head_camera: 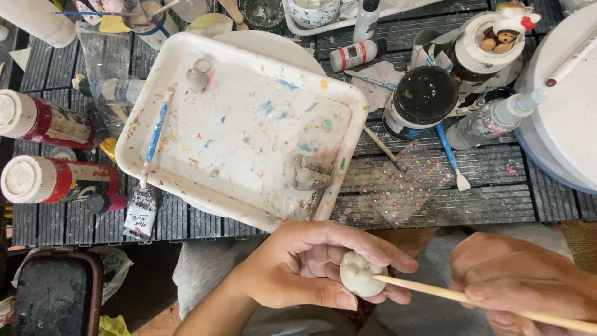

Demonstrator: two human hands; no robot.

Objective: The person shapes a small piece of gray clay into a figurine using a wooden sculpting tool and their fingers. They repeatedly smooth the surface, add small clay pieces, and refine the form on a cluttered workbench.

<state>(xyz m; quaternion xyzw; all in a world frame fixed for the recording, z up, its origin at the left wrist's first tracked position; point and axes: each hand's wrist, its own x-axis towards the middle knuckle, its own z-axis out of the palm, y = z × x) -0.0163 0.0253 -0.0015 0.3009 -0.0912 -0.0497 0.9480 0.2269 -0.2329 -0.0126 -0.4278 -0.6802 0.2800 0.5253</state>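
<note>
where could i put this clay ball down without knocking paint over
The middle of the white tray is bare, between the blue brush and the grey clay lump. The slats right of the tray, below the black jar, hold only scattered beads. The red paint bottles crowd the left.

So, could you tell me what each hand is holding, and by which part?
Left hand cups a white clay ball around its sides; right hand grips a wooden stick along its shaft.

Even, soft daylight from above, bright on the white tray (pixel 186 53) with mild glare off its paint-smeared floor, shadows faint and short under the bottles, focus sharp on the slatted table (pixel 485 199), hands slightly soft, lower-left corner dim, slight wide-angle bowing at edges.
</note>
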